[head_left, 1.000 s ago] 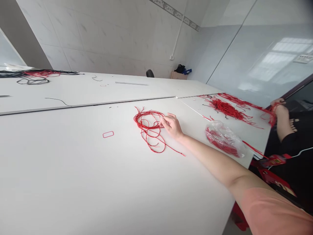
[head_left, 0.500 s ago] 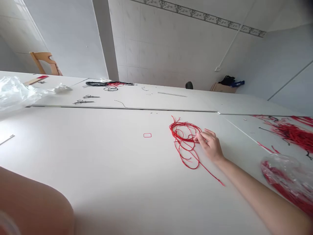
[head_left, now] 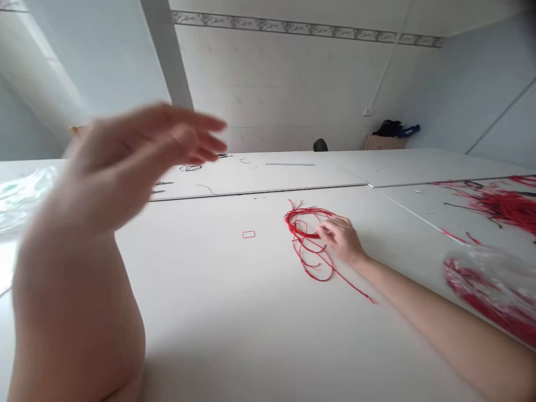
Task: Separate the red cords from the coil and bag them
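A loosely looped bundle of red cord (head_left: 292, 220) lies on the white table, with thin strands fanned out at its top and several looser loops toward me. My right hand (head_left: 344, 239) is at the coil's right side, its fingers curled over the cord; the fingertips are partly hidden. One tail of cord runs out below that hand toward the lower right. My left hand (head_left: 140, 159) is raised high at the left, close to the camera and smeared by motion. Its fingers stretch to the right, slightly apart, holding nothing. Left of the coil is a small red rectangle outline (head_left: 248, 234) on the tabletop.
To the right are a plastic bag (head_left: 489, 285) with red cord inside and a loose heap of red cords (head_left: 511, 205). Clear plastic (head_left: 27, 195) lies at the far left. A thin strip (head_left: 290, 164) rests on the table behind a seam.
My left arm has swung up from the lower left, and its hand now covers the scissors and dark cords behind. My right hand has shifted slightly, its fingers lower over the coil.
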Demonstrator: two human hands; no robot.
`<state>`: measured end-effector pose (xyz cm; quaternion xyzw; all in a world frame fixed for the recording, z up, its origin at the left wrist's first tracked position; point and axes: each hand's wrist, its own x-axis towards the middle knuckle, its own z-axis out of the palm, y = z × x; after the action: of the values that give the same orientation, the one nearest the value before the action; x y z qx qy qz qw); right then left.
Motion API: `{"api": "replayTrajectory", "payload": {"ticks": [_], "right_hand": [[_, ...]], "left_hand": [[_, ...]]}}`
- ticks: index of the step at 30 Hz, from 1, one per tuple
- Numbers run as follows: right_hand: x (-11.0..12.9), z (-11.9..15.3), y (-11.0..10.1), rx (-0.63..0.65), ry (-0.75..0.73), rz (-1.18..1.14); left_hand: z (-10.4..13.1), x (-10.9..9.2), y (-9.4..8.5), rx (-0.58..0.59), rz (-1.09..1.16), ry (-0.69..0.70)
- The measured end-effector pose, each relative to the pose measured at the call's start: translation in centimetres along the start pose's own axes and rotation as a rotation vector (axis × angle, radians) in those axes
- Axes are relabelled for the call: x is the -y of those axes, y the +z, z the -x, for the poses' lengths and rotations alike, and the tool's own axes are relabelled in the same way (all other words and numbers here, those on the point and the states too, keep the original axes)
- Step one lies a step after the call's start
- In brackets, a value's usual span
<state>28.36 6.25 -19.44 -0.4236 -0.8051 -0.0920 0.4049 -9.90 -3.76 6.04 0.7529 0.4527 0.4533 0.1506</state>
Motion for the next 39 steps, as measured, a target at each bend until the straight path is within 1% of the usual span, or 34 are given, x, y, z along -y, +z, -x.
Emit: {"api": "replayTrajectory", "payload": {"ticks": [1, 3, 5, 6, 7, 8, 10, 11, 13, 15, 17, 21, 26, 29, 32, 35, 37, 39], "right_hand": [[0.1, -0.2, 0.1, 0.028, -0.006, 0.008], [0.3, -0.4, 0.3, 0.075, -0.014, 0.015], [0.3, -0.5, 0.3, 0.112, -0.020, 0.012], [0.2, -0.5, 0.2, 0.132, -0.027, 0.006], [0.2, -0.5, 0.2, 0.155, -0.038, -0.003], [0.1, -0.5, 0.1, 0.179, -0.049, -0.013], [-0.1, -0.6, 0.1, 0.217, -0.063, -0.037], [-0.2, -0.6, 0.1, 0.225, -0.062, -0.048], [-0.4, -0.8, 0.1, 0.219, -0.044, -0.068], [-0.6, -0.9, 0.1, 0.190, -0.012, -0.086], [-0.7, -1.0, 0.1, 0.147, 0.032, -0.103], [-0.6, -0.9, -0.1, 0.063, 0.101, -0.136], [-0.3, -0.8, -0.5, -0.022, 0.150, -0.136], [0.5, -0.9, -0.8, -0.049, 0.171, -0.105], [1.7, -1.0, -0.8, -0.013, 0.139, -0.077], [2.6, -1.3, -0.5, 0.075, 0.098, -0.061], [2.7, -1.5, -0.5, 0.121, 0.096, -0.055], [2.4, -1.8, -0.7, 0.140, 0.115, -0.055]], "left_hand": [[-0.3, -0.1, 1.8, 0.082, -0.068, 0.051], [-1.0, 0.4, 5.9, 0.300, -0.191, 0.059], [-1.3, 1.5, 10.6, 0.578, -0.233, -0.012], [-1.2, 2.3, 12.9, 0.666, -0.237, -0.046], [-1.1, 3.2, 15.2, 0.672, -0.246, -0.060], [-0.8, 4.2, 17.3, 0.638, -0.255, -0.072], [0.2, 6.2, 20.9, 0.506, -0.242, -0.095], [0.8, 7.1, 22.2, 0.470, -0.246, -0.100], [2.0, 8.5, 23.8, 0.402, -0.249, -0.100], [3.0, 9.5, 24.4, 0.357, -0.238, -0.083], [3.6, 10.0, 24.4, 0.328, -0.220, -0.074], [3.7, 10.4, 24.1, 0.290, -0.187, -0.084], [3.5, 10.7, 24.0, 0.303, -0.147, -0.114], [3.4, 10.9, 24.1, 0.318, -0.129, -0.135], [3.3, 11.1, 24.3, 0.337, -0.117, -0.138], [3.3, 11.2, 24.3, 0.351, -0.104, -0.153], [3.3, 11.3, 24.2, 0.348, -0.087, -0.171], [3.3, 11.3, 24.1, 0.337, -0.063, -0.194]]}}
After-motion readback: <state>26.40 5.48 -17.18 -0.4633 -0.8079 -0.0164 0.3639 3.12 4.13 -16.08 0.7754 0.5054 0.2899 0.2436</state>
